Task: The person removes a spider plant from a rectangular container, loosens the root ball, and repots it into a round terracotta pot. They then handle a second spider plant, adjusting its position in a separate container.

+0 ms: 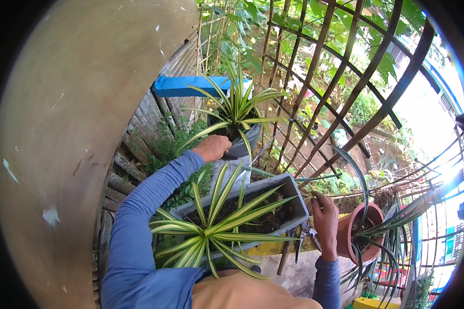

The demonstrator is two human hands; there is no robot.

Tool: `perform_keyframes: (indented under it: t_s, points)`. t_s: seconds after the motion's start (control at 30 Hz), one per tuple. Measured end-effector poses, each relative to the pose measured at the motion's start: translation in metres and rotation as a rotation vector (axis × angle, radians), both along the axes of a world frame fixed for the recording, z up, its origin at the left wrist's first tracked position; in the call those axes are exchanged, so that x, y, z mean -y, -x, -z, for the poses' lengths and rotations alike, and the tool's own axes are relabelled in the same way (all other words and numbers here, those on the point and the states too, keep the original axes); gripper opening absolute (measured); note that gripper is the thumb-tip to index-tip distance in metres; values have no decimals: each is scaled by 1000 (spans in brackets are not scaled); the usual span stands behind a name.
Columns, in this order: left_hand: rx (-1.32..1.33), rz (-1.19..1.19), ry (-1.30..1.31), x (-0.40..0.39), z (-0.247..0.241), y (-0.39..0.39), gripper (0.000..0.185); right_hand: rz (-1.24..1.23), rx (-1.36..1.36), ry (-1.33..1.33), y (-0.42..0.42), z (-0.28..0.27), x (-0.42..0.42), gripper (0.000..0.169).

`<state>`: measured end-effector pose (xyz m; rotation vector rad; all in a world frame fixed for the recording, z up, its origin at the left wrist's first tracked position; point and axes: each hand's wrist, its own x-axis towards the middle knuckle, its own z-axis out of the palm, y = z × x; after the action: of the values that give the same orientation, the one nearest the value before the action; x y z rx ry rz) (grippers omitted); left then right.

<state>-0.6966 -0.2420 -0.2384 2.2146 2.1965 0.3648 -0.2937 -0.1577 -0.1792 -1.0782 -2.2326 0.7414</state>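
Note:
My left hand (pixel 212 148) is at the near rim of a black plastic grow bag (pixel 239 145), its fingers curled by the soil. From this bag rises a plant with yellow-striped, strap-like leaves (pixel 237 104). Whether the fingers grip anything is hidden. My right hand (pixel 325 210) is raised beside the right end of a grey rectangular planter trough (pixel 298 201), fingertips bent together near some thin stems; I cannot tell if it holds one. Dark soil (pixel 268 216) fills the trough. A larger striped plant (pixel 207 231) spreads in front of it, hiding its left part.
Pruning shears (pixel 302 239) and a wooden-handled tool (pixel 284 255) rest against the trough's near side. A terracotta-coloured pot (pixel 344 235) with long drooping leaves stands right. A lattice fence (pixel 324 69) rises behind; a blue-painted ledge (pixel 189 85) and a wall (pixel 62 135) lie left.

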Motion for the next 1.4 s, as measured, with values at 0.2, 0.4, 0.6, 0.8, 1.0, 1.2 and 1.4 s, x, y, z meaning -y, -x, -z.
perform_keyframes:
  t_s: [0.2, 0.4, 0.6, 0.8, 1.0, 1.2, 1.4]
  points:
    - [59, -10, 59, 50, -9, -21, 6, -228, -91, 49, 74, -8, -34, 26]
    - [83, -9, 37, 83, -15, -38, 4, -300, -82, 370, 150, 26, -64, 33]
    - [24, -51, 30, 86, -15, -46, 12, -313, -146, 454, 212, 53, -75, 57]
    - [208, -204, -18, 92, -26, -53, 29, -230, -248, 430, 265, 68, -80, 59]
    - [328, -260, -137, 104, -32, -51, 37, -128, -274, -59, 275, 93, -81, 31]
    - [353, -171, -189, 106, -13, -50, 26, -95, -332, 365, 263, 78, -94, 22]
    - [374, -213, -226, 94, -4, -52, 14, -379, -729, 694, 253, 47, -95, 13]
